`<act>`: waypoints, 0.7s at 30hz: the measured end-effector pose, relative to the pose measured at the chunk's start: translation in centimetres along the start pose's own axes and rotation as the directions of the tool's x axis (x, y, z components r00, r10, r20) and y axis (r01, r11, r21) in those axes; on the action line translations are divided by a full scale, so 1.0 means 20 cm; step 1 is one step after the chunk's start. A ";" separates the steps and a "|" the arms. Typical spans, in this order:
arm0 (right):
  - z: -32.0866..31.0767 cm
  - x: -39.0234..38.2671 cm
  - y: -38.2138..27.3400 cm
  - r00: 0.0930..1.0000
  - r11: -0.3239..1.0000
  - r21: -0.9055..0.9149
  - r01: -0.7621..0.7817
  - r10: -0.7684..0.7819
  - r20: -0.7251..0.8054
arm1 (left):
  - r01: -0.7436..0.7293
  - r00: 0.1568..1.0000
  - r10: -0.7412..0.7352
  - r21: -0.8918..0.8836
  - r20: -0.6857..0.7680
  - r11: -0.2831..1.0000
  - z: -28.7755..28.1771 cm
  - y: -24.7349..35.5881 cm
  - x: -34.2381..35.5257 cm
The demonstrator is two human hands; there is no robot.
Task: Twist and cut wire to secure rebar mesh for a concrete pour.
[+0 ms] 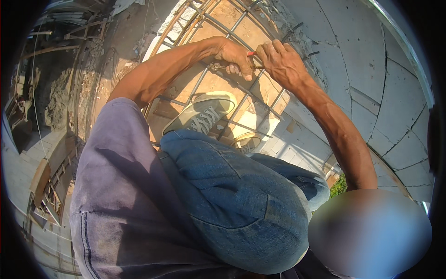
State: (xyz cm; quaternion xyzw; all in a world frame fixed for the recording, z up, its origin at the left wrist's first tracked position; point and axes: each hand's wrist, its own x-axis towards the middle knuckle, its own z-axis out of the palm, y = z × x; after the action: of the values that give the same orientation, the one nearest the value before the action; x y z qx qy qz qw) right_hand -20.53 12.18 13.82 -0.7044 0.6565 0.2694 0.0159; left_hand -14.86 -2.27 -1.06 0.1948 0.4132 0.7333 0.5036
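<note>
Both hands meet over a grid of steel rebar (pixel 198 84). My right hand (pixel 281 63) is closed around a hand tool with a red part (pixel 251 53) showing beside the fingers; its kind cannot be made out. A thin dark piece below that red part spans the gap between the hands. My left hand (pixel 235 56), just to the left, has its fingers curled over a bar, the thumb pointing at the tool. What those fingers hold is hidden.
My grey lace-up shoes (pixel 204 114) stand among the bars over sandy ground. Cracked grey panels (pixel 362 60) slope at right, beside a rough concrete edge with bar ends sticking out. Rubble and timber (pixel 88 88) lie at left. White blockwork (pixel 290 139) shows lower down.
</note>
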 end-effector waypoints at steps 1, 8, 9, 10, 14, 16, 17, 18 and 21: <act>0.02 0.01 -0.01 0.998 0.996 0.091 -0.026 0.022 0.053 | 0.004 1.000 -0.004 -0.006 0.017 1.000 0.00 0.00 0.01; -0.10 0.10 0.08 0.925 0.884 0.386 -0.265 0.121 0.359 | 0.032 0.730 0.419 0.639 -0.541 0.769 0.15 0.01 -0.09; -0.14 0.08 0.09 0.925 0.879 0.380 -0.288 0.153 0.348 | 0.022 0.572 0.517 0.642 -0.636 0.766 0.26 0.03 -0.06; -0.16 0.09 0.12 0.906 0.862 0.416 -0.290 0.107 0.409 | 0.019 0.382 0.601 0.656 -0.703 0.755 0.38 0.05 -0.04; -0.23 0.26 0.18 0.736 0.808 0.487 -0.333 -0.100 0.669 | 0.098 0.045 0.625 0.626 -0.779 0.774 0.42 -0.07 0.09; -0.13 0.28 0.16 0.655 0.723 0.517 -0.458 -0.119 0.747 | 0.152 0.136 0.601 0.616 -0.788 0.773 0.36 -0.11 0.10; -0.10 0.27 0.18 0.479 0.662 0.463 -0.590 -0.175 0.860 | 0.098 0.334 0.421 0.475 -0.844 0.875 0.37 -0.04 0.09; 0.05 0.06 0.14 0.779 0.474 0.709 -0.521 -0.075 0.623 | 0.072 0.472 0.322 0.400 -0.821 0.914 0.38 0.00 0.07; -0.10 0.17 0.08 0.591 0.724 0.485 -0.490 -0.133 0.795 | 0.056 0.700 0.385 0.583 -0.602 0.810 0.24 -0.13 0.06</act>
State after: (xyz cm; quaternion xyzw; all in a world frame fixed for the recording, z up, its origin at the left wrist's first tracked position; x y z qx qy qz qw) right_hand -21.35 8.00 14.70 -0.3810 0.7027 0.2981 0.5217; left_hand -10.43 1.17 -0.50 0.0812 0.7471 0.6404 0.1589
